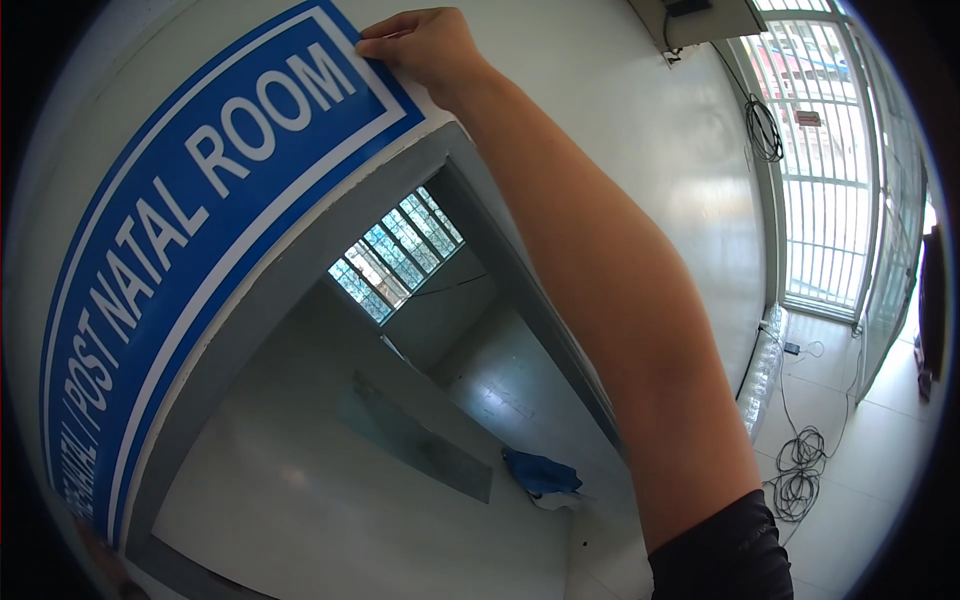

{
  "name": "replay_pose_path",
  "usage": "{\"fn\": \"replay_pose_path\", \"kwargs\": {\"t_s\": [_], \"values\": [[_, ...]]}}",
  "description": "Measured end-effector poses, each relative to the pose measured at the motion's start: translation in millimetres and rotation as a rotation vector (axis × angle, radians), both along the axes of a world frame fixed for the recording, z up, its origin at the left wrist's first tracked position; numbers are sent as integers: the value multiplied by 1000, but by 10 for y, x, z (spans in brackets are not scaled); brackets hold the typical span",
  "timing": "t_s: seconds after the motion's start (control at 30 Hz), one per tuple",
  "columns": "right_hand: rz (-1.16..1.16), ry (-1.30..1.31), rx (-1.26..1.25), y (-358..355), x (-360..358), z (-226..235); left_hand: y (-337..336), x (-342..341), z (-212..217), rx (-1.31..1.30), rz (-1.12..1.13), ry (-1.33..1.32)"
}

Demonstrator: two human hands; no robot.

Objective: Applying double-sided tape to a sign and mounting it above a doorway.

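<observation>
- The white painted wall [600, 70] carries everything here; it runs from the upper left of the view across to the barred glass door [825, 180] at the right edge.
- The long blue rectangular door sign with a white border line and white lettering [200, 210] lies flat on that wall, just above the grey door frame [300, 260]. Its long axis follows the top of the frame, sweeping from the lower left of the view up to the top centre.
- Your right hand [425, 45] is at the sign's upper right corner, arm stretched up. The fingers [385, 42] are curled down tight, with the tips on the corner's edge; whether they pinch the sheet or only press it to the wall, you cannot tell from here. The rest of the sign stretches away to the left and downward from that hold.
- Your left hand barely shows: only a blurred bit of skin at the sign's far lower left end, so its state is unclear. The right is the one plainly at work.
- Through the doorway there is a bare room with a barred window [395, 250] and a crumpled blue cloth [540, 470] on the floor.
- Coiled black cables [795, 475] lie on the tiled floor near the glass door.
</observation>
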State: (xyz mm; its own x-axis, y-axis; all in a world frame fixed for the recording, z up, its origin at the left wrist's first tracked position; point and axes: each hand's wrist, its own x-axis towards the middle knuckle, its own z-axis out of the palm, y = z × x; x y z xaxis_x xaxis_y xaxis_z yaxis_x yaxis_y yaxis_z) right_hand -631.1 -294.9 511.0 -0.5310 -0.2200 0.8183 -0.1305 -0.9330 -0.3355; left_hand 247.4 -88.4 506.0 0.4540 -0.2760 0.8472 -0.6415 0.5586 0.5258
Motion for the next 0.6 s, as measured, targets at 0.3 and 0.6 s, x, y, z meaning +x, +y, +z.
{"fn": "replay_pose_path", "kwargs": {"t_s": [0.3, 0.6], "values": [[84, 12, 115, 185, 50, 28, -180, 611, -42, -37, 61, -41], [-47, 92, 62, -28, -176, 21, -187, 560, -40, -119, 177, -196]]}}
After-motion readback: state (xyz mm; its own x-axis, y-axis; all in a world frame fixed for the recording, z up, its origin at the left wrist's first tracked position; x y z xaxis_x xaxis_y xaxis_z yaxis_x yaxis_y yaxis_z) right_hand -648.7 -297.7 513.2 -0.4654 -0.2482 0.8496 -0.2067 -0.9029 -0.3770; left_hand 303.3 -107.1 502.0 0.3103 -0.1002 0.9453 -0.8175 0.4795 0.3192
